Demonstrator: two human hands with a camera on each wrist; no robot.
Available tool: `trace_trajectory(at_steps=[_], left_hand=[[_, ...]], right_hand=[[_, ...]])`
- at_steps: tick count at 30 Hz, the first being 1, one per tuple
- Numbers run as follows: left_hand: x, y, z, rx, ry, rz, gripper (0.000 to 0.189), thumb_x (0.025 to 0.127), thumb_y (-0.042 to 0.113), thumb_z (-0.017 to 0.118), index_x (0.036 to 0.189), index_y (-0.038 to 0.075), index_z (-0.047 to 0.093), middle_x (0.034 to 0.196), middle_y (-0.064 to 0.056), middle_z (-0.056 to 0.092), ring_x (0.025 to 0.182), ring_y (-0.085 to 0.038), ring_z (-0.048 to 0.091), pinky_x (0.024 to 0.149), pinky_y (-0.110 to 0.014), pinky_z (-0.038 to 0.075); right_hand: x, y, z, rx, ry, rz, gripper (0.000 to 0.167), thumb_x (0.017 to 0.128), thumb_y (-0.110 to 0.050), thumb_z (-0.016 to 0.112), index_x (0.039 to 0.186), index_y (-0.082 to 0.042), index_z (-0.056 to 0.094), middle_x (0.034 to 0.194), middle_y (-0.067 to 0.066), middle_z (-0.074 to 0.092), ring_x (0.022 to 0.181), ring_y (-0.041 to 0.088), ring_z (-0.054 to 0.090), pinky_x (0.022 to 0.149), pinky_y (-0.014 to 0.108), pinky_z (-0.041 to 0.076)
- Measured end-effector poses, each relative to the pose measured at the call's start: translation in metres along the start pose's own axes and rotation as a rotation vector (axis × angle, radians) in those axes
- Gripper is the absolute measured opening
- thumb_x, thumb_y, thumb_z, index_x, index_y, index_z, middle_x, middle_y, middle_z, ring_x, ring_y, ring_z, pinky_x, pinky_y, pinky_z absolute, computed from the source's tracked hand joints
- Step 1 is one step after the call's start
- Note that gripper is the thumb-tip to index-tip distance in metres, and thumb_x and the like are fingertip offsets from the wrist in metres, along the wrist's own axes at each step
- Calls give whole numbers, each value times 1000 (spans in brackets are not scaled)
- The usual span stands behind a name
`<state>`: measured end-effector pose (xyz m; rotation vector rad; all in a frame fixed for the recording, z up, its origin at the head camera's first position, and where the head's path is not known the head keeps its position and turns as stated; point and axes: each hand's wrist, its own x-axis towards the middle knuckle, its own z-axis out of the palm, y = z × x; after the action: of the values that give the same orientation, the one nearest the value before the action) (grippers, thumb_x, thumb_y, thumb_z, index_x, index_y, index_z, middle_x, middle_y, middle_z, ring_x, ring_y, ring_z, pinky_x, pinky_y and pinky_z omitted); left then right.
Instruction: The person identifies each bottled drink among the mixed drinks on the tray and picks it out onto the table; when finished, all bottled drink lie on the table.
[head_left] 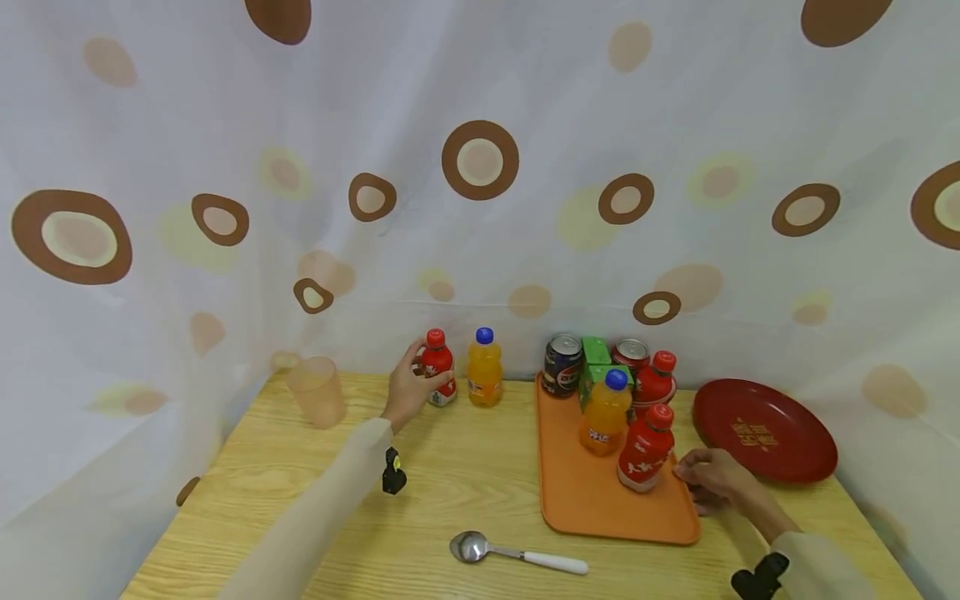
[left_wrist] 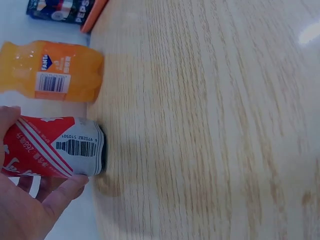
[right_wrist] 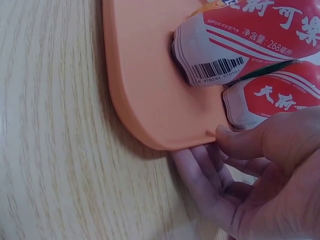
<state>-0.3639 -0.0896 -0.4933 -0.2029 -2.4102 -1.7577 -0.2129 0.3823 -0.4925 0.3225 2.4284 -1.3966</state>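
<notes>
My left hand [head_left: 408, 393] grips a red cola bottle [head_left: 438, 364] at the back of the table, fingers round its far side and thumb along its near side. Just right of that bottle stands an orange Fanta bottle [head_left: 485, 371]. With thumb on the rim and fingers underneath, my right hand [right_wrist: 270, 175] pinches the right edge of an orange tray [right_wrist: 142, 75]. On the tray are two more red cola bottles, the front one [head_left: 646, 450] nearest this hand, another Fanta bottle [head_left: 604, 415], a dark Pepsi can [head_left: 562, 367], a red can and green cartons [head_left: 596, 352].
A red oval plate [head_left: 795, 425] leans at the right, beside my right hand. A peach plastic cup [head_left: 316, 393] stands at the back left. In front of the tray lies a spoon with a white handle [head_left: 551, 562]. A patterned curtain [head_left: 480, 242] hangs behind the table.
</notes>
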Motion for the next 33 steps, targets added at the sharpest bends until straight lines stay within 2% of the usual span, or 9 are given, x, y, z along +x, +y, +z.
trace_trajectory(at_steps=[10,15,19,21,25,29,33], left_hand=[[0,4,4,-9,-8,-9,80,91,13,83,159,11,40,136,-23,57,118,-39,62,99,-52,57],[-1,14,-1,35,-20,-28,75,92,14,82,157,10,43,136,-24,58,115,-40,62,98,-52,57],[-5,19,-6,68,-31,-24,83,91,11,81,161,9,36,140,-28,51,119,-44,55,101,-55,53],[-9,22,-6,97,-24,-13,88,90,10,82,162,9,32,145,-30,43,126,-46,49,104,-59,49],[-26,30,-6,148,54,39,85,91,13,82,161,9,33,150,-30,35,132,-46,42,106,-60,46],[-45,39,-3,113,118,113,66,93,12,79,150,3,47,140,-25,44,126,-42,46,97,-52,50],[-61,46,2,64,108,176,45,94,5,76,134,-2,56,127,-26,51,116,-44,51,89,-48,52]], right_hand=[[-3,1,-4,-11,8,19,21,107,-12,57,106,9,62,80,4,61,67,16,62,60,32,61],[-1,0,-5,11,16,32,22,106,-13,59,108,9,64,81,4,61,67,16,63,61,32,61],[-1,2,-3,42,19,39,22,105,-13,61,107,8,65,80,4,61,65,15,65,60,32,62],[-2,2,-4,52,25,35,22,105,-13,61,107,9,66,80,4,62,65,15,65,61,33,63],[-4,2,-3,43,47,28,22,105,-11,61,107,10,65,79,4,62,64,16,64,60,33,62],[-6,4,-2,20,87,13,22,105,-11,60,106,10,66,77,3,62,62,15,63,58,32,61],[-6,6,3,10,109,-12,23,105,-13,60,105,9,67,75,3,62,61,14,63,56,32,60]])
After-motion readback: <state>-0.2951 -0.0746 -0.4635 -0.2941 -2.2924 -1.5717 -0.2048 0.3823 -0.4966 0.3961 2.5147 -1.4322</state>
